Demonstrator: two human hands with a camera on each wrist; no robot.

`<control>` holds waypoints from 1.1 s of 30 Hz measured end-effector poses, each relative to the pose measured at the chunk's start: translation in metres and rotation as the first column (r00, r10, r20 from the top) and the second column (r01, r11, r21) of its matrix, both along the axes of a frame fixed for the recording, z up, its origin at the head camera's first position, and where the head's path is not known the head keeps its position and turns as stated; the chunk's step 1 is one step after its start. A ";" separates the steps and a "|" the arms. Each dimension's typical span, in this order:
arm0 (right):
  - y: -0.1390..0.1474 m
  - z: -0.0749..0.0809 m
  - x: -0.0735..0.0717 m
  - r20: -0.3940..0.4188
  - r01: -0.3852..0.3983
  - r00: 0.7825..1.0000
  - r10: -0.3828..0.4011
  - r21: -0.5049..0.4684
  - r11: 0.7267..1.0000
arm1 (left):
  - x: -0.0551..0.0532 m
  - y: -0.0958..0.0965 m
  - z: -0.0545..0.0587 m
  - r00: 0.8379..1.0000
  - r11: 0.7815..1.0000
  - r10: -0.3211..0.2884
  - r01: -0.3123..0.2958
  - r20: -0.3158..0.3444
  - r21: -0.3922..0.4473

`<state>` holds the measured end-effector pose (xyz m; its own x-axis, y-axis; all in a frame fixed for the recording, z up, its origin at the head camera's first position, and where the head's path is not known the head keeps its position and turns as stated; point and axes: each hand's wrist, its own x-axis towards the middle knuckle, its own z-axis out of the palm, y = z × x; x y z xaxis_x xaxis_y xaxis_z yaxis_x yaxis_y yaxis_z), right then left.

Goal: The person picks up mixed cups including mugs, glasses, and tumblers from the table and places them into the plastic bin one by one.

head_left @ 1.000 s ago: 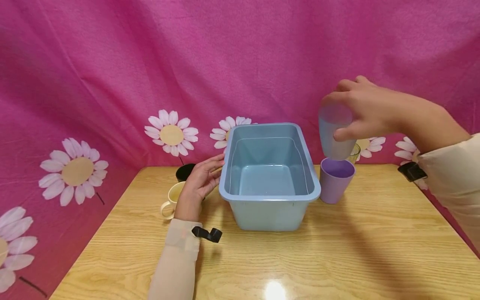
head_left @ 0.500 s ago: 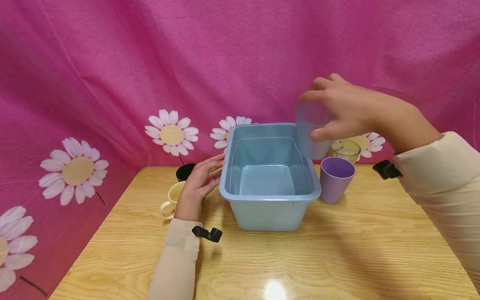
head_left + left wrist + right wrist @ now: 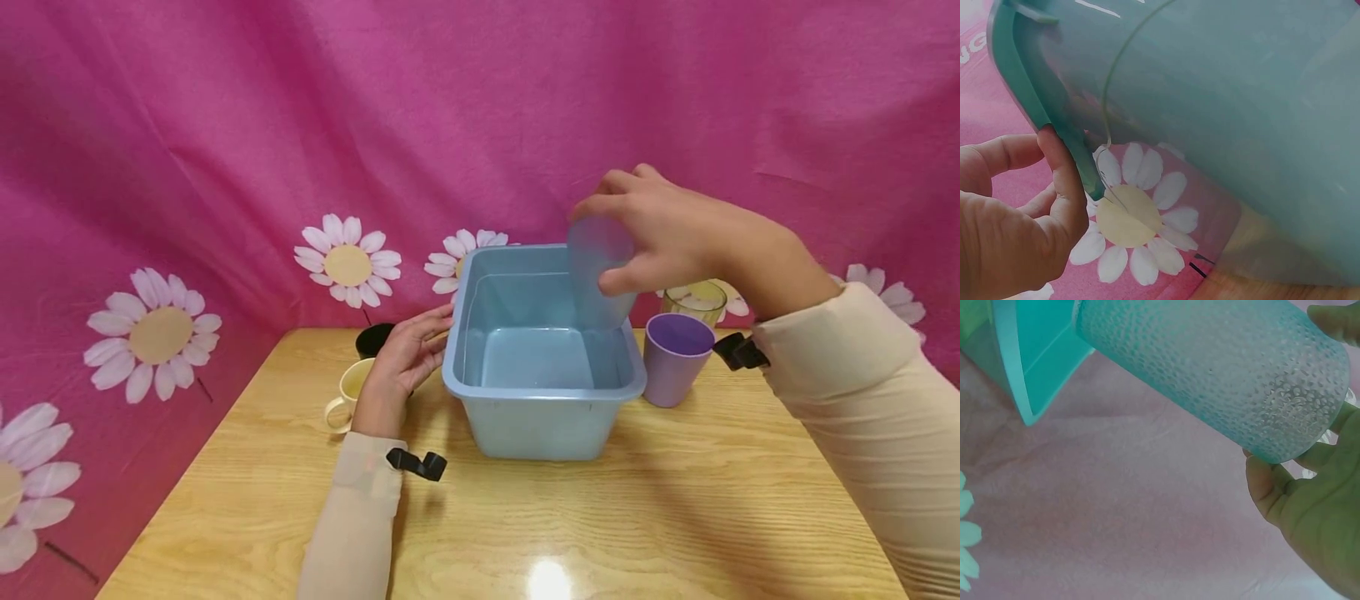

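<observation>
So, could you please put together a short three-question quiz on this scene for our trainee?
1. In the head view, which of these stands just right of the blue tub?
a) black cup
b) purple cup
c) yellow mug

2. Fill in the blank: in the left wrist view, the left hand is at the tub's ____.

3. True or false: the translucent cup is in the grip of the left hand.

Key:
1. b
2. rim
3. False; it is in the grip of the right hand.
</observation>
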<state>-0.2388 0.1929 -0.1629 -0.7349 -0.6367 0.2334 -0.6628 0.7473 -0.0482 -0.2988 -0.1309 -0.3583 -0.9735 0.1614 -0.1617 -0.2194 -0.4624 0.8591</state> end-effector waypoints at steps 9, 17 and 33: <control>-0.009 -0.017 -0.007 0.004 -0.041 0.999 0.041 -0.020 0.999 | -0.001 0.000 -0.001 1.000 1.000 0.005 -0.005 -0.001 0.001; -0.015 -0.033 -0.011 0.047 -0.002 0.999 0.002 -0.006 1.000 | -0.004 0.001 -0.002 1.000 1.000 -0.012 0.012 -0.020 -0.009; -0.019 -0.080 -0.024 0.096 -0.015 0.995 0.017 -0.018 1.000 | -0.004 0.002 -0.003 1.000 1.000 -0.005 0.004 -0.011 -0.007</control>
<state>-0.2624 0.1743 -0.2427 -0.7443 -0.6451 0.1730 -0.6662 0.7353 -0.1248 -0.3031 -0.1285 -0.3609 -0.9745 0.1647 -0.1523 -0.2122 -0.4556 0.8646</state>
